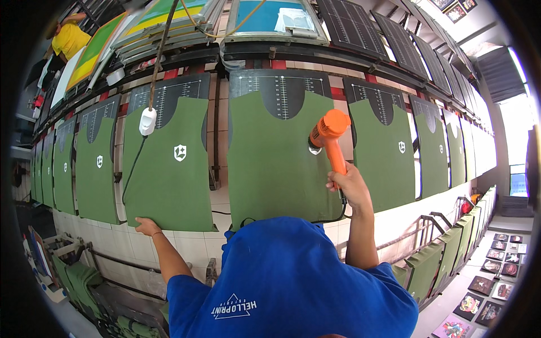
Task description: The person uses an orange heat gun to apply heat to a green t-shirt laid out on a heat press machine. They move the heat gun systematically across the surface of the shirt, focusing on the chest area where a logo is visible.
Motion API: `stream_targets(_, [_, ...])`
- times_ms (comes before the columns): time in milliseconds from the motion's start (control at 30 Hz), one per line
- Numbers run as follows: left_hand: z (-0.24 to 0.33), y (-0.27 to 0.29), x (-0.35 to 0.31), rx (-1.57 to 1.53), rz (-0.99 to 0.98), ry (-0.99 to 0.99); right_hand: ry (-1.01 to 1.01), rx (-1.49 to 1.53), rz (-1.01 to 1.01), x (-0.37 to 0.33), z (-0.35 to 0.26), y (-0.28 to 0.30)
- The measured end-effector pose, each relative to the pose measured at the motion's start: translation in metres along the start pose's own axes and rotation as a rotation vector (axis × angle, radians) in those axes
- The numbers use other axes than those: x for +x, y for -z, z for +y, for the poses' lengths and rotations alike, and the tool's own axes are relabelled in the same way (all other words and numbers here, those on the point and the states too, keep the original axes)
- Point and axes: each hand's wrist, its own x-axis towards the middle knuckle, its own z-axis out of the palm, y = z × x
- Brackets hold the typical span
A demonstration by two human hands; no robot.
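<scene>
My right hand is wrapped around the handle of an orange heat gun with a black nozzle. Its nozzle points down at the white crest on the green shirt piece in front of me, covering part of that crest. A black cord runs from the handle's lower end. At the bottom edge of the neighbouring green shirt piece rests my left hand, fingers apart and touching the hem. That piece bears a whole white shield crest. Both pieces lie flat on dark boards with white ruler markings.
A white plug connector hangs from above over the left piece, its black cord trailing down. More green pieces on boards line both sides. Framed screens lie behind. A person in yellow is far left. Green garments hang on racks behind me.
</scene>
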Motion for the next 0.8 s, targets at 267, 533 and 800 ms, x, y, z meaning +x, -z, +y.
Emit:
stream_targets(267, [0.001, 0.000, -0.003, -0.007, -0.002, -0.009, 0.006, 0.005, 0.003, 0.007, -0.002, -0.001])
stream_targets(533, [0.005, 0.002, -0.007, 0.014, -0.005, -0.013, 0.020, 0.040, 0.014, 0.011, -0.001, -0.002])
stream_targets(800, [-0.006, -0.002, 0.005, -0.012, 0.003, -0.039, 0.046, 0.004, 0.079, 0.009, 0.003, -0.001])
